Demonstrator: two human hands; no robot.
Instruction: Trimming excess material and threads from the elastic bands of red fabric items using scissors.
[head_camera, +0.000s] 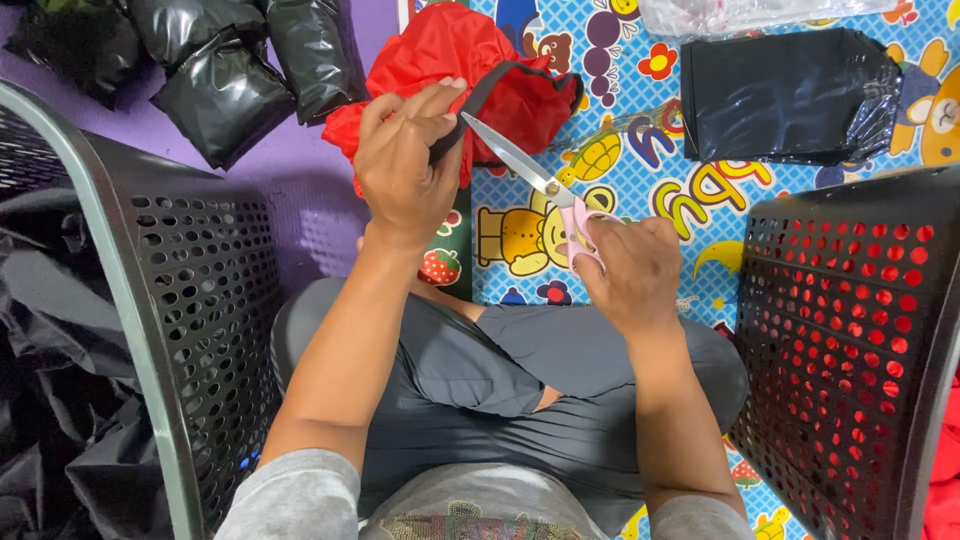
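Baskets: black perforated baskets (190, 300) flanking the lap, L & R.
Bag: red bag (450, 50) lying on cartoon mat (640, 170), ahead of knees.
L hand: left hand (405, 165) pinching bag's black strap (480, 95), fingers clenching it.
R hand: right hand (630, 270) gripping pink scissors (545, 190), blades touching strap.

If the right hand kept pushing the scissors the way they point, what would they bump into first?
Probably the black strap pinched in the left hand; the scissors in the right hand aim there, with the red bag behind.
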